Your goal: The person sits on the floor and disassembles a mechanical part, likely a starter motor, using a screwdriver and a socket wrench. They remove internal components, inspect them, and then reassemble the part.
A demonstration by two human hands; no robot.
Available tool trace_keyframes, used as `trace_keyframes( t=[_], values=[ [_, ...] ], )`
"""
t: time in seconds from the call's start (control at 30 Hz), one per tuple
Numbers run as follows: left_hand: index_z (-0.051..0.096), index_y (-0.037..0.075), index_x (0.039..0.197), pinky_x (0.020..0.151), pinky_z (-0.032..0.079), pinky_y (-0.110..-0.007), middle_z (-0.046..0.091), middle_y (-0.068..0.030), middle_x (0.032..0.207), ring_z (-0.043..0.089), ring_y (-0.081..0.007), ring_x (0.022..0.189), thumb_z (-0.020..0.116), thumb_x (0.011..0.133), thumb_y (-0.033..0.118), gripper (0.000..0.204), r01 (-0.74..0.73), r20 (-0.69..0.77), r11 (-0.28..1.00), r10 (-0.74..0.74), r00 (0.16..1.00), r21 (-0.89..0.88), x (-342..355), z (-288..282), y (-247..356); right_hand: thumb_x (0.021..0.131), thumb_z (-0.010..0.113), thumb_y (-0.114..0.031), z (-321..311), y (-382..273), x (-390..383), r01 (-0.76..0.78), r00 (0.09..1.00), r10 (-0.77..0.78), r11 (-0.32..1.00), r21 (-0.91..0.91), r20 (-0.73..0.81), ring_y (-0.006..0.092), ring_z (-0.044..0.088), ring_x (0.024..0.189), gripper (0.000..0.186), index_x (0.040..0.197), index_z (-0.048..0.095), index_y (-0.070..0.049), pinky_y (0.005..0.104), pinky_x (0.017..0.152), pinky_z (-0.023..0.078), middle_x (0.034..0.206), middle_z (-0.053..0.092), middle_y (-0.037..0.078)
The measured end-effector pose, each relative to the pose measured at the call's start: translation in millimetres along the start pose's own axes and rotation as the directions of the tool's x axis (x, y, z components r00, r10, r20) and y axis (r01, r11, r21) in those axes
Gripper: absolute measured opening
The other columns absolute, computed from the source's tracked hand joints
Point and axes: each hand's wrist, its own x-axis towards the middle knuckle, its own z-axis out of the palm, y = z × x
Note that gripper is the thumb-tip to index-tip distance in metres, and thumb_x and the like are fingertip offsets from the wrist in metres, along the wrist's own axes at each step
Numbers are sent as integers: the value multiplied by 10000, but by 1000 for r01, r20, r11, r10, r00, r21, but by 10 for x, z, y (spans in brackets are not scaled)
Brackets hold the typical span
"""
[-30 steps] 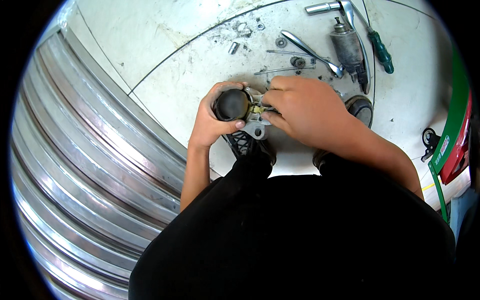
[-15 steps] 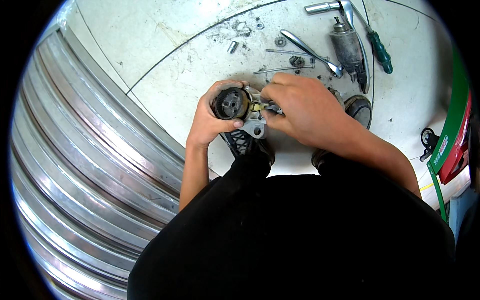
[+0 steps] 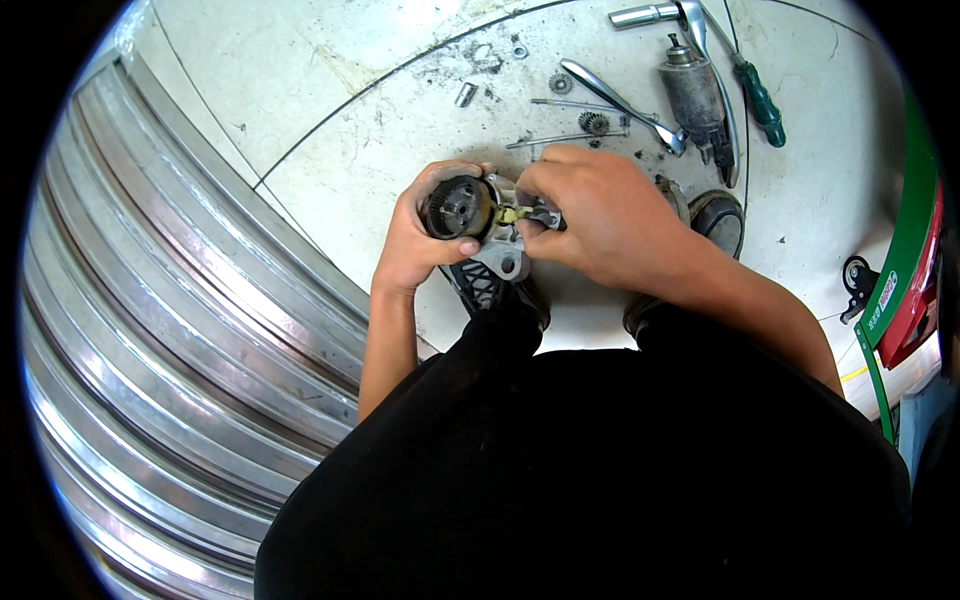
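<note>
My left hand (image 3: 411, 233) wraps round a metal housing (image 3: 503, 258) with a dark, toothed round cavity (image 3: 455, 208) facing up and a mounting ear with a hole. A yellow plastic piece (image 3: 511, 215) sits at the housing's right side, beside a small grey part (image 3: 545, 216). My right hand (image 3: 600, 218) is closed at that side, thumb and fingers pinched on the small grey part; its fingertips are partly hidden. The housing is held above my feet, beside a black shoe (image 3: 475, 285).
On the pale floor lie a ratchet wrench (image 3: 625, 107), a cylindrical motor body (image 3: 690, 95), a socket wrench (image 3: 692, 22), a green-handled screwdriver (image 3: 760, 105), a small socket (image 3: 465, 94), gears and rods. Ribbed metal (image 3: 180, 300) fills the left; a green-and-red object (image 3: 900, 300) stands right.
The round cavity's toothed interior has come into clearer view as the housing shifted slightly left. My right hand's fingers have moved slightly left and up around the small part.
</note>
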Motion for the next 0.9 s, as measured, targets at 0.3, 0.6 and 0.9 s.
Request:
trace_keyframes(
  t=[0.3, 0.6, 0.9],
  values=[
    [601, 20, 1153, 1026, 411, -341, 605, -134, 1229, 568, -230, 1149, 896, 467, 209, 770, 11, 51, 1000, -10, 999, -29, 4, -55, -29, 773, 696, -185, -20, 0, -14, -30, 999, 31, 999, -15, 43, 322, 583, 750, 224, 845, 609, 8, 416, 658, 453, 784, 576, 144],
    [605, 28, 1145, 1018, 409, -339, 604, -128, 1231, 559, -218, 1153, 893, 453, 171, 763, 0, 99, 1000, 1, 995, -4, 13, -86, -49, 796, 685, -188, -5, 17, -36, -63, 993, 60, 998, 27, 103, 325, 573, 771, 211, 848, 593, -5, 415, 671, 447, 812, 569, 138],
    [587, -8, 1106, 988, 457, -396, 630, -163, 1152, 609, -276, 1096, 925, 455, 209, 765, -209, -51, 966, 204, 978, -153, -99, 148, 215, 771, 738, -406, -114, 98, -107, -113, 989, 51, 875, 471, 142, 317, 537, 1106, 700, 1281, 469, -9, 405, 931, 449, 1186, 500, 176]
  ],
)
